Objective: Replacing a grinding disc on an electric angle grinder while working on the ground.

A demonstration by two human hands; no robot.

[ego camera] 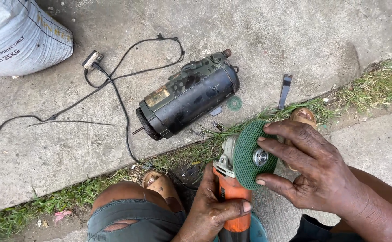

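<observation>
Two hands are seen from the head camera over an orange angle grinder (pixel 232 197), turned disc-up so its face can be reached. The left hand (pixel 211 213) is clenched around the orange body, steadying it above the grass strip between two slabs of the concrete floor (pixel 294 36). The right hand (pixel 314 168) is spread wide, fingertips pressed on the green disc (pixel 247 154). A black cylindrical motor (pixel 189 94) lies well apart, mid-slab, beside a black cable (pixel 124 112).
</observation>
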